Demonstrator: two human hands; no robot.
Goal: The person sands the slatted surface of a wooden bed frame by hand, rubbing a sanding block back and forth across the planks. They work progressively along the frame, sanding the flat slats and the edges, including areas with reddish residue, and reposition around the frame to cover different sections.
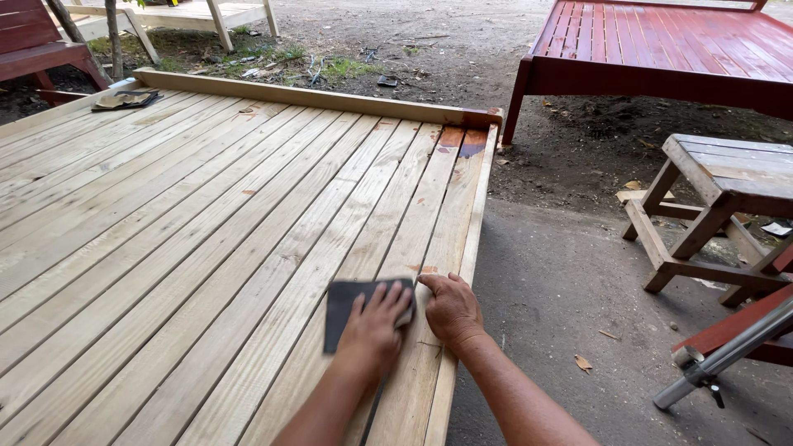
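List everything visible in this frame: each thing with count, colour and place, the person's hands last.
slatted wooden platform: one, pale unpainted, fills the left and centre
sandpaper sheet: one, dark grey, on the platform near its right edge
dark stained patch: one, reddish-brown, far right corner of the platform
folded sheets: a few, dark, far left corner of the platform
red slatted platform: one, top right on the dirt
unpainted stool: one, pale wood, right
metal tube: one, grey, lower right
red bench: one, top left
left hand: flat on the sandpaper sheet
right hand: resting on the platform's edge board
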